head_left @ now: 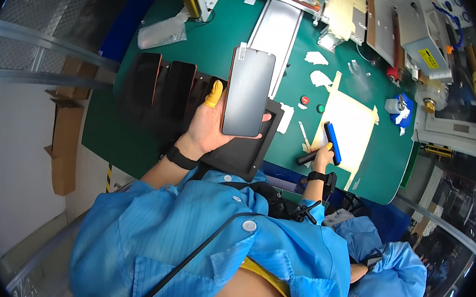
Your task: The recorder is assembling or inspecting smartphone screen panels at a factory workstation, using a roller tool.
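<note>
My left hand [204,127] is wrapped round a smartphone [249,95], its dark grey screen facing up and a small white tab at its top edge. A yellow finger cot covers that thumb. Beneath the hand lies a black tray [258,150], partly hidden by the hand and phone. Over to the right, my right hand [323,157] is closed on the black handle of a blue roller [333,143]. The roller is over a pale sheet [352,125] edged with yellowish tape; whether it touches the sheet I cannot tell.
More phones [182,83] lie in a dark row at left. A metal rail [276,29] leads to a machine at the back. Red [304,100] and green [320,108] buttons and crumpled white scraps [320,79] sit mid-table. Another person in blue [391,278] is at lower right.
</note>
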`<control>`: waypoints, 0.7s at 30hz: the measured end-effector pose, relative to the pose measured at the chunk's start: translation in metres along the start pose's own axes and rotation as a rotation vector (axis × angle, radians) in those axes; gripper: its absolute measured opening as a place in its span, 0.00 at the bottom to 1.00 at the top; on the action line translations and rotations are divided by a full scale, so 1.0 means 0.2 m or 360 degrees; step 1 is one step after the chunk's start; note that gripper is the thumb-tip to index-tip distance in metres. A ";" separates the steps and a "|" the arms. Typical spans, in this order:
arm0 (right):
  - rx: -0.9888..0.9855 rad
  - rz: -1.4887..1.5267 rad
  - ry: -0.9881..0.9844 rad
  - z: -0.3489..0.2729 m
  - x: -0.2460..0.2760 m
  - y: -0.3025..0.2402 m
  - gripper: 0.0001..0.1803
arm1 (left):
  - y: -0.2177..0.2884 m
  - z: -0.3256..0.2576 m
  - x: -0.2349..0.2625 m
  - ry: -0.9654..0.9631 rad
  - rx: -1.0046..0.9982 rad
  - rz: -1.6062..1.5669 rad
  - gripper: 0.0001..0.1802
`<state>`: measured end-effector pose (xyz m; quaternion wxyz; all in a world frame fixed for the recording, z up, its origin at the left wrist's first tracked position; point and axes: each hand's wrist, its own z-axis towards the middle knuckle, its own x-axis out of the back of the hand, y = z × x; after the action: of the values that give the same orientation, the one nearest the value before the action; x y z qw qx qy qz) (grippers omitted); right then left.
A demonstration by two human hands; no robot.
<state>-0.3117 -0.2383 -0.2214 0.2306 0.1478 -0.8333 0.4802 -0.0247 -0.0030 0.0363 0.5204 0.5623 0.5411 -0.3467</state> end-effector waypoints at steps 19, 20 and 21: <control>0.1766 -0.0415 -0.0944 -1.20 -0.34 -0.71 0.07 | -0.09 -0.13 0.17 0.0111 0.0526 0.3019 0.17; 0.1844 -0.0571 -0.1016 -1.25 -0.37 -0.68 0.07 | -0.02 -0.14 0.15 0.0118 0.0499 0.2894 0.15; 0.1917 -0.0732 -0.1086 -1.30 -0.38 -0.66 0.07 | 0.04 -0.15 0.14 0.0122 0.0473 0.2767 0.12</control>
<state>-0.1219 -0.0753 -0.0519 -0.0682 0.5618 -0.3978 0.7221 -0.0183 0.0339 0.0184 0.5030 0.8480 -0.1117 0.1241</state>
